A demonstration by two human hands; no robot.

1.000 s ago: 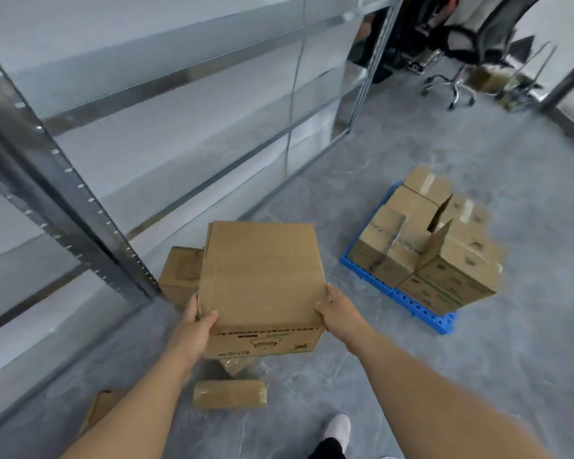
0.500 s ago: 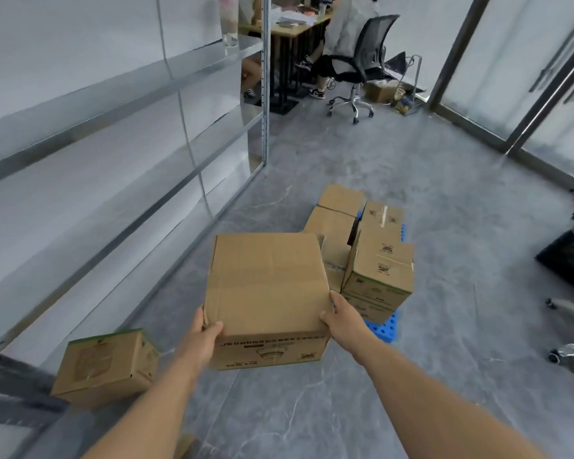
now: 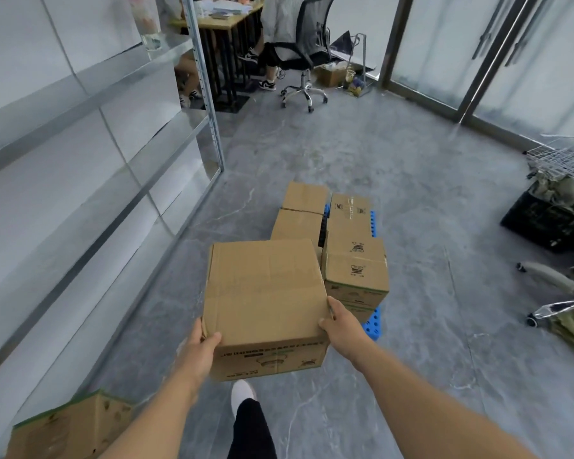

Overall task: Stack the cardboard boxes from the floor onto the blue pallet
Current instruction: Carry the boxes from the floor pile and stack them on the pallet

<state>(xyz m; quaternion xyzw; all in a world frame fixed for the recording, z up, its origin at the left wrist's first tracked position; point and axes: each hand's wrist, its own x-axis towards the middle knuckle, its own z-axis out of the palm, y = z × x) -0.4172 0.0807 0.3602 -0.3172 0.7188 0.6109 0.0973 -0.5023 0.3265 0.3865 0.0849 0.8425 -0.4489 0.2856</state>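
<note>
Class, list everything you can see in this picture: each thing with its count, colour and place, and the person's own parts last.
carried box: one, brown, held mid-frame
stacked boxes: at least five, brown, on pallet
blue pallet: one, under the stack
floor box: one, brown, bottom left
metal shelving: grey, left side
office chair: one, black, far end, someone seated
black crate: one, right edge
floor: grey
shoe: one, white, below box
left hand: grips box's near left corner
right hand: grips box's right edge

A plain brown box (image 3: 265, 293) with dark print on its near face is held; beyond it, a blue pallet (image 3: 373, 323); below, grey marbled floor (image 3: 428, 193).
</note>
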